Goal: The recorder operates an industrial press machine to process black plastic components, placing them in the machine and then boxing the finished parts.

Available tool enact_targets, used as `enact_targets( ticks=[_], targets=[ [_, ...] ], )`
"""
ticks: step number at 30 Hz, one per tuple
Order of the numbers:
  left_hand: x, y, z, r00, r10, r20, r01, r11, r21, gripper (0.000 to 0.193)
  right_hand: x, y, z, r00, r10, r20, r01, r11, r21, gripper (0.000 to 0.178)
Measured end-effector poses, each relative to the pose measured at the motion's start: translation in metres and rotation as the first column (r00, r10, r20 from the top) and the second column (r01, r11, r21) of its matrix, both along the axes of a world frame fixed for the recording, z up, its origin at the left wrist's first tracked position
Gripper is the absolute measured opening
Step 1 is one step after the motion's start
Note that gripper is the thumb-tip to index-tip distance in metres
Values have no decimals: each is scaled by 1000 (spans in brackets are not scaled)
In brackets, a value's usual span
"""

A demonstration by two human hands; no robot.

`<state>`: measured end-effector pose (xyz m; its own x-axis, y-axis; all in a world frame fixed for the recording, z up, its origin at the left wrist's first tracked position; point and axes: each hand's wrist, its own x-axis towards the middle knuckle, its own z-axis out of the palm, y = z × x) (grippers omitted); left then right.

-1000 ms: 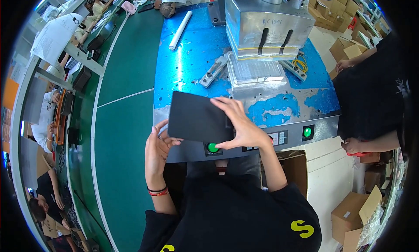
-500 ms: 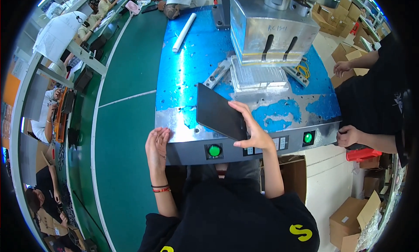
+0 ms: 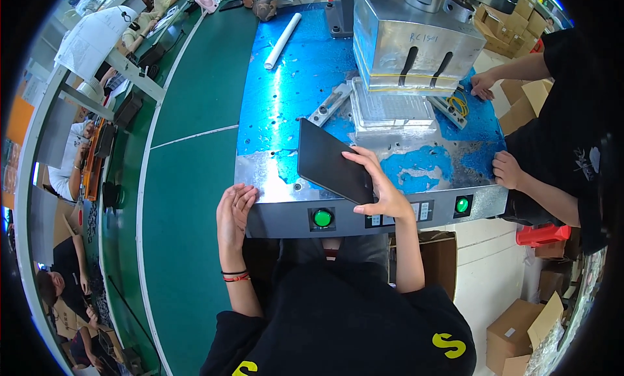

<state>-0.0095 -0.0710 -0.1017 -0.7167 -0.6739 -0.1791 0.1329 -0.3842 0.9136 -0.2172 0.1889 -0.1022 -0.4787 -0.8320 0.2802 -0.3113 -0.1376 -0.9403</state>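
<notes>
In my right hand point(image 3: 385, 192) is a flat black rectangular panel point(image 3: 331, 161), tablet-like, gripped at its right end between thumb and fingers. It is tilted above the near edge of the press table point(image 3: 273, 99), whose blue covering is worn through to metal. My left hand point(image 3: 235, 210) rests at the table's near left corner, fingers loosely bent and holding nothing. Beyond the panel, a clear ridged block-like fixture point(image 3: 394, 119) sits beneath a large metal press head point(image 3: 416, 54). Metal clamp bars point(image 3: 330, 105) flank the fixture.
Green buttons point(image 3: 322, 218) sit on the table's front face. A white roll point(image 3: 283, 41) lies at the back left. At the right stands a co-worker, one hand point(image 3: 482, 85) by a yellow cord point(image 3: 459, 105), the other point(image 3: 507, 170) on the table edge. Cardboard boxes point(image 3: 513, 327) stand on the floor.
The co-worker's far hand has reached in over the table's right edge, and the near one has shifted up along the edge. My hands and the panel hold nearly the same pose.
</notes>
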Motion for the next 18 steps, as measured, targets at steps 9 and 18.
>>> enact_targets(
  ticks=[9,18],
  targets=[
    [-10,10,-8,993,42,113,-4,950,-314,26,4,0,1,999,4,38,-4,1000,1,103],
    [-48,10,36,891,-214,400,340,899,-275,43,5,3,-3,987,-10,161,26,995,-95,103]
  ],
)
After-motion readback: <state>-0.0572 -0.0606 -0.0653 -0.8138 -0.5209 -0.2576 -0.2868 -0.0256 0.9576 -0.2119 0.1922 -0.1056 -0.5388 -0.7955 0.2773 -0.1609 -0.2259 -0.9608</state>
